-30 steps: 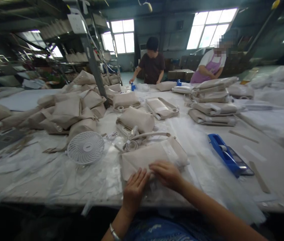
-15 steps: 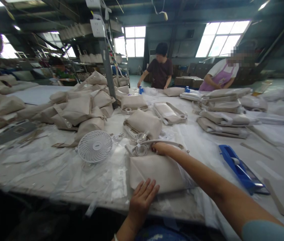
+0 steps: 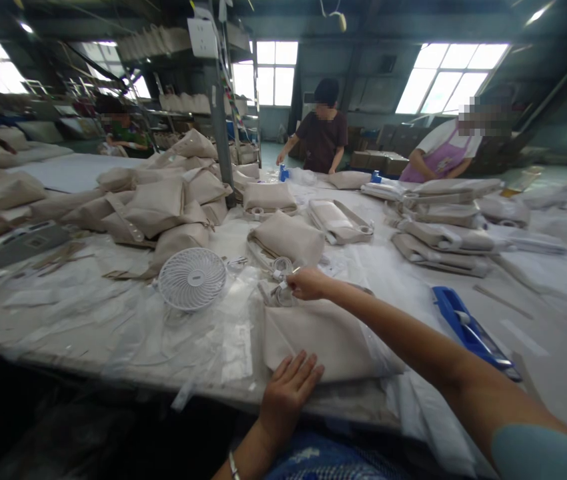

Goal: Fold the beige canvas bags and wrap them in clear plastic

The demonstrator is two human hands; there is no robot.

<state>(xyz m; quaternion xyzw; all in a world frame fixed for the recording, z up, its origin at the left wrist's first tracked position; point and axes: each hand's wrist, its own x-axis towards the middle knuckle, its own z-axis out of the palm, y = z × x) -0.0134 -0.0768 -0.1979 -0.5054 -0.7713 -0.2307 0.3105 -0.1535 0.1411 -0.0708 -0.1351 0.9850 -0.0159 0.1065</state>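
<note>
A beige bag (image 3: 323,337) lies flat at the table's front, its right part in clear plastic. My left hand (image 3: 291,390) rests on its lower left edge with the fingers spread. At the bag's far left corner, my right hand (image 3: 304,284) is closed at a coiled strap (image 3: 281,293); its fingertips are pinched together at the strap, and the small part between them is hard to make out. Just beyond lies another beige bag (image 3: 288,239).
A white fan (image 3: 192,279) stands left of the bag, with beige bags (image 3: 151,207) heaped behind it. A blue tape dispenser (image 3: 471,330) and stacked wrapped bags (image 3: 443,247) lie to the right. Two people work across the table; another person is at the far left.
My right hand has moved left along the bag's far edge to the coiled strap. My left hand stays spread on the bag. The view has shifted slightly.
</note>
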